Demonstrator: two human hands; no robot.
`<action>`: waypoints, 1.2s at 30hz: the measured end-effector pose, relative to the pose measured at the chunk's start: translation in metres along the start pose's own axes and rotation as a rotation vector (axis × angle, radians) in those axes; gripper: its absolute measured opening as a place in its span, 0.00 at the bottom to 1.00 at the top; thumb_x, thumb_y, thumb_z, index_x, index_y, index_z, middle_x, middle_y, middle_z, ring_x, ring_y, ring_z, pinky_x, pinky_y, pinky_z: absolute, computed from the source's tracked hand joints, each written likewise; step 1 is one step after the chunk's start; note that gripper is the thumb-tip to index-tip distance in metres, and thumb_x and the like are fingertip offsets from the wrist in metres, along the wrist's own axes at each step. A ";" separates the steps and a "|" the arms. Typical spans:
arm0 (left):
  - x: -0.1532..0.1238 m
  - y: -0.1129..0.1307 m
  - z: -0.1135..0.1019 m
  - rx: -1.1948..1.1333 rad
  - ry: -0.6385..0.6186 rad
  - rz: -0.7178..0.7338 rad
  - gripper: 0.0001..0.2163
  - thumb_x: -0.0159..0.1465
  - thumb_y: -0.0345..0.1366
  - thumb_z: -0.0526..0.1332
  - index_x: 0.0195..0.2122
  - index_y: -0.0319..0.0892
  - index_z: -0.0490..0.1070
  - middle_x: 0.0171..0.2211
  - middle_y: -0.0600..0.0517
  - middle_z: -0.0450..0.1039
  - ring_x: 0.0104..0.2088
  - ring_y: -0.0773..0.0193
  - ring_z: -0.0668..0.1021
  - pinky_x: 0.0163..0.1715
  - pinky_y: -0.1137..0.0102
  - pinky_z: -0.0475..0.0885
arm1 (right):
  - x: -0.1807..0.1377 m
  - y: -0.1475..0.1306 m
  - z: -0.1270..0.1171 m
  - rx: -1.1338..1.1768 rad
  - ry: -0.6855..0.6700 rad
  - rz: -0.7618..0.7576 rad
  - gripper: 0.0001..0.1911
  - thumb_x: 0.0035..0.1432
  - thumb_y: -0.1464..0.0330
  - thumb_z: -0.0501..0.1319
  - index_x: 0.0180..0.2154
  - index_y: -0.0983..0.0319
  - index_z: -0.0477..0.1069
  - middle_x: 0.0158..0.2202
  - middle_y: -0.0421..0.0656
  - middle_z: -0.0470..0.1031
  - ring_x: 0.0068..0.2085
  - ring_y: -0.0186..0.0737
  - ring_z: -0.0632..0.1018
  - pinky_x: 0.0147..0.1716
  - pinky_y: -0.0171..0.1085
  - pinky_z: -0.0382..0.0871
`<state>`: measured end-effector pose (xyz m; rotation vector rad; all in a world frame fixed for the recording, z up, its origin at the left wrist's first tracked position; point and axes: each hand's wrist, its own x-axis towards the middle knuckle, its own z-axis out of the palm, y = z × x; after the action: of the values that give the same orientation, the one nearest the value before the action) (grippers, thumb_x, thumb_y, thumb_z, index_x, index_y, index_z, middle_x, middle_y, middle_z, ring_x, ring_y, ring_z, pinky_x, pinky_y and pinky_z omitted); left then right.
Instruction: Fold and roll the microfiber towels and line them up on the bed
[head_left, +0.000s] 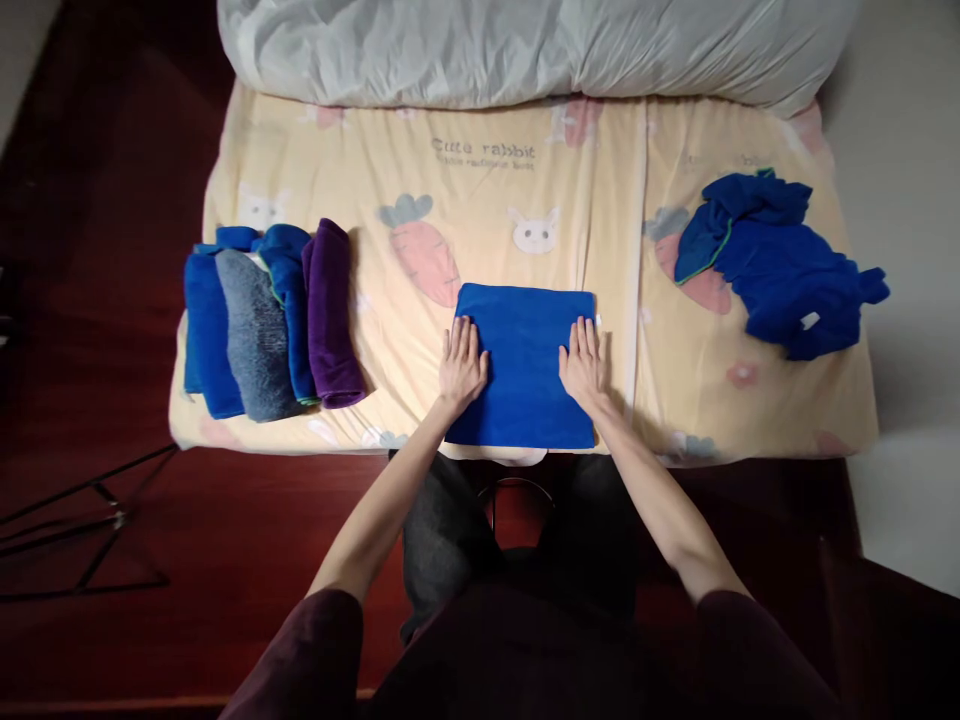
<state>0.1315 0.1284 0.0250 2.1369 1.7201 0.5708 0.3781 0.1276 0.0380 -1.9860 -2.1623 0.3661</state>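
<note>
Left hand (463, 362) and right hand (585, 364) lie palm-down (grips unclenched) on blue cloth (524, 372).

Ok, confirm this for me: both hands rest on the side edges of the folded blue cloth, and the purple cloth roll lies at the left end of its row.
Not quite: the head view shows the purple cloth roll at the right end of its row. The rest stands: left hand and right hand rest on the side edges of the folded blue cloth.
</note>
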 end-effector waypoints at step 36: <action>0.071 -0.023 0.001 -0.126 -0.129 0.151 0.34 0.72 0.53 0.50 0.72 0.35 0.56 0.75 0.43 0.47 0.76 0.49 0.45 0.75 0.51 0.38 | 0.042 -0.003 0.005 0.011 -0.025 -0.112 0.36 0.74 0.61 0.47 0.75 0.67 0.40 0.77 0.49 0.38 0.77 0.53 0.39 0.74 0.61 0.31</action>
<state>0.1257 0.2025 0.0194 2.1754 1.4259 0.5523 0.3700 0.1691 0.0324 -1.8546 -2.2690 0.3863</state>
